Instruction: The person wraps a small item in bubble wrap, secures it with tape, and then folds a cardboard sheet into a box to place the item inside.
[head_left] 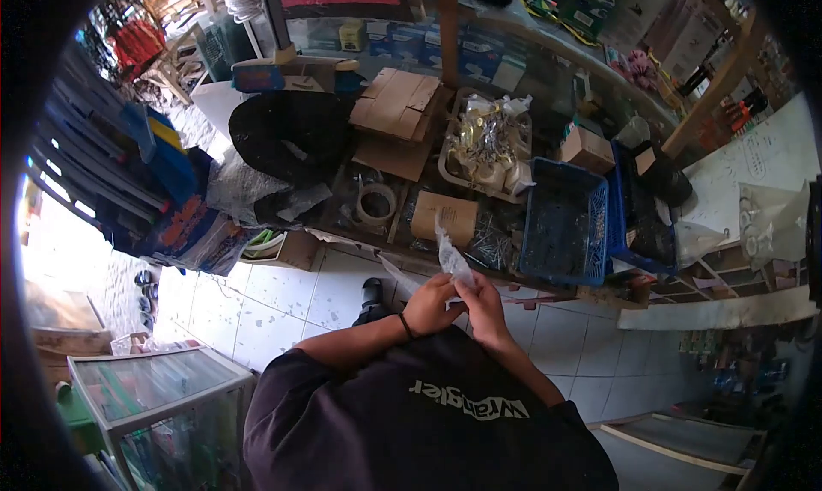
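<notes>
In front of my chest, both hands meet on a thin, whitish, see-through plastic bag [454, 260]. My left hand [430, 306] is closed, its fingertips pinching the plastic beside the other hand. My right hand [485, 309] is closed on the same bag, thumb and fingers pressed together. One end of the plastic sticks up past my fingers, and a loose flap [399, 274] hangs out to the left. Whether anything lies inside the bag I cannot make out. Just beyond the bag, a brown cardboard box [443, 217] lies on the counter near a pile of nails [490, 241].
A blue plastic basket [565, 268] and a tray [449, 176] of bagged metal parts stand on the counter. A tape roll [376, 205] and stacked cardboard [396, 106] are further left. A glass case [163, 358] stands behind my left side.
</notes>
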The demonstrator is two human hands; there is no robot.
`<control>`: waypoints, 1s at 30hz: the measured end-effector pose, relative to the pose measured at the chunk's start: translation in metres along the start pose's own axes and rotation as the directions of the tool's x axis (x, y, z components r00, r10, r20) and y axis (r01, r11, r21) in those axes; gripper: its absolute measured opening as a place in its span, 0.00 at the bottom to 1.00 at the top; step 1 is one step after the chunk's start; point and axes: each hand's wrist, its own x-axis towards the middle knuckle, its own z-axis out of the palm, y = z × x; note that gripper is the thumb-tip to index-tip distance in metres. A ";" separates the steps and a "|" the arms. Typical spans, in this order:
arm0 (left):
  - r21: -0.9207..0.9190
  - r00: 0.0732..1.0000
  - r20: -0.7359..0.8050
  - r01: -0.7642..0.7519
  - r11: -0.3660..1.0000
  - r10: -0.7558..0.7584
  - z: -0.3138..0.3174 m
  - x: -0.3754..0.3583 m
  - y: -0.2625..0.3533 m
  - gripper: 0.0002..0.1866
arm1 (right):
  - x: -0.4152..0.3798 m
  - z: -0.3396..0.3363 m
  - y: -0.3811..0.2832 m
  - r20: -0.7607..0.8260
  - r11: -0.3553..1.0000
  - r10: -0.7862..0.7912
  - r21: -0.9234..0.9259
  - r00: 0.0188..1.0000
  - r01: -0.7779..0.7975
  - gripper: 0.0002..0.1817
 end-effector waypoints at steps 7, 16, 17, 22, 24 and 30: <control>-0.250 0.970 0.228 -0.022 0.968 0.081 -0.007 0.007 0.005 0.18 | 0.006 -0.019 -0.001 -0.208 0.997 -0.070 0.023 0.976 0.076 0.10; -0.080 0.750 0.658 0.158 0.984 -0.067 0.015 -0.003 -0.023 0.24 | 0.015 -0.041 -0.028 -0.286 0.870 -0.468 -0.313 0.836 0.380 0.11; 0.038 0.708 0.683 0.216 0.976 -0.183 0.014 -0.004 -0.021 0.24 | 0.013 -0.039 -0.032 -0.300 0.868 -0.482 -0.289 0.823 0.403 0.11; 0.311 0.783 0.419 0.352 0.883 -0.460 -0.017 -0.005 -0.039 0.22 | -0.009 -0.064 -0.034 -0.094 0.851 -0.437 -0.366 0.895 0.377 0.10; 0.394 0.804 0.235 0.435 0.810 -0.546 -0.035 -0.014 -0.044 0.25 | -0.022 -0.073 -0.025 -0.027 0.860 -0.368 -0.390 0.930 0.329 0.09; -0.024 0.952 0.120 0.285 0.958 -0.280 -0.047 -0.018 -0.041 0.45 | -0.041 -0.080 0.005 0.205 0.908 -0.160 -0.352 0.965 0.226 0.11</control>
